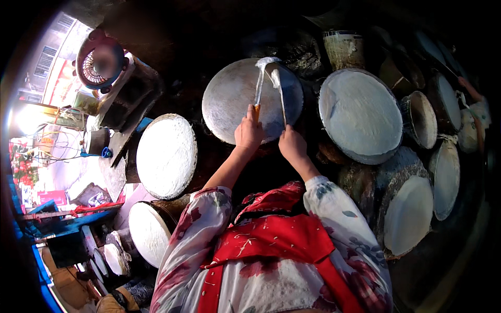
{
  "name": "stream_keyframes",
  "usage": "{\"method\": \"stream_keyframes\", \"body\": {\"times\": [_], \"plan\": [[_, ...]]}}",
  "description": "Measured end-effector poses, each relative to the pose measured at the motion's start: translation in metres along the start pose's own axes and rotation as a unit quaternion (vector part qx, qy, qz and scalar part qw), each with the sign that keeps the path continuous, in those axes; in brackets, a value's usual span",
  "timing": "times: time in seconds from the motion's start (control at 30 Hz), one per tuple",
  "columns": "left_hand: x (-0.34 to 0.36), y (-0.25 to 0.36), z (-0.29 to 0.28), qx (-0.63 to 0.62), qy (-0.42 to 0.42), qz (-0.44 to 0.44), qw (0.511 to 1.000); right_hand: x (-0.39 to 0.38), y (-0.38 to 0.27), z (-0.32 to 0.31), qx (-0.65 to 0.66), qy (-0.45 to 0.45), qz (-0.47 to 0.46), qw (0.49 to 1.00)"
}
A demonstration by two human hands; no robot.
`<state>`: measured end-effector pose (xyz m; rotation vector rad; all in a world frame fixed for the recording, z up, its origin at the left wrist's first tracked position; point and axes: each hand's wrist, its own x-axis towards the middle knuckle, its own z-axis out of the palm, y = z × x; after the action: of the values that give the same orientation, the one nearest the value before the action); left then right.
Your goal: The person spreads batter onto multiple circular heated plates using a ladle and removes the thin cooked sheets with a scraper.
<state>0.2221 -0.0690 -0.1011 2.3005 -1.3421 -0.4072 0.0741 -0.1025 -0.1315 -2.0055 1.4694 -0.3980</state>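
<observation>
My left hand (249, 133) is closed round the orange handle of a long flat blade (259, 81) whose upper end is loaded with thick white paste (264, 61). Beside it, my right hand (293, 144) grips a second narrow tool (282, 104), also whitened near its top. The two tools' tops are close together; whether they touch, I cannot tell. Both are over a round, pale grey, mottled disc (224, 99). White-coated round discs lie either side, one to the left (164, 156) and a larger one to the right (360, 115).
More drum-like pieces with pale faces stand at lower left (147, 235) and right (407, 214). A pink-rimmed fan (100, 65) sits on a dark shelf at upper left, beside a bright opening. Another person's arm (472, 88) appears at the far right.
</observation>
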Motion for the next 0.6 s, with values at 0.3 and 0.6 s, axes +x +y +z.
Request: {"method": "stream_keyframes", "body": {"times": [0.3,0.6], "plan": [[-0.004,-0.033,-0.039,0.029,0.036,-0.101,0.994,0.03,0.006,-0.019,-0.079,-0.084,-0.073,0.991],[-0.047,-0.049,-0.062,-0.002,0.074,-0.129,0.989,0.057,0.012,-0.027,-0.098,-0.089,-0.101,0.986]]}}
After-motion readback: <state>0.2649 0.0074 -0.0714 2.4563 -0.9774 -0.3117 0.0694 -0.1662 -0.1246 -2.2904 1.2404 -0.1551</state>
